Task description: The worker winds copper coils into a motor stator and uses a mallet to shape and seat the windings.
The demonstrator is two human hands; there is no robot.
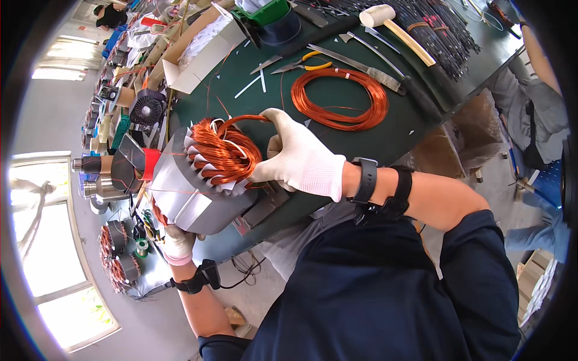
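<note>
A grey metal motor stator (201, 207) lies on its side on the green table, with copper windings (226, 153) bulging from its far right end between white insulating slips. My right hand (304, 153), in a white glove, is closed on a copper coil loop (244, 119) at that end, its fingers at the top of the loop and its thumb low against the windings. At the stator's opposite end, my gloved left hand (179, 245) is curled against the edge, fingers partly hidden. More copper winding shows just above it.
A copper wire coil (301, 108) lies beyond my right hand, near yellow-handled pliers (313, 62), a long blade (355, 63) and a white mallet (377, 15). A small black fan (148, 107) stands left of the stator. Finished-looking wound stators (123, 265) sit lower left. Another person (533, 102) is at right.
</note>
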